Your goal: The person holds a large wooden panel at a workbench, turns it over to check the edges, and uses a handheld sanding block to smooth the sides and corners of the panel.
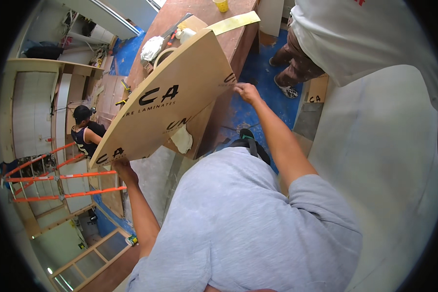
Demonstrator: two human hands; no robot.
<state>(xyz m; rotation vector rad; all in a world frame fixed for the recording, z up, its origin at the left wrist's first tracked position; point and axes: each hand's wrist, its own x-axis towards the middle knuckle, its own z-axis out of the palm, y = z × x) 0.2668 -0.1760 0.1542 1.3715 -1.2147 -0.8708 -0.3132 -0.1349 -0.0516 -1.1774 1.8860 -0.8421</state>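
Probably stiff, heavyish broad panel (168, 109).
My left hand (124, 171) grips one end, right hand (248, 93) the other; wide holds suit it.

Indoor worksite with orange ladder (73, 176)

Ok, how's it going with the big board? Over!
Left grip, right grip: both on the board's edges. Board tilted. Yellow strip, white bundle on table beyond.

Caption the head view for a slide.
Left hand and right hand hold a large board, with a table and orange ladder beyond.
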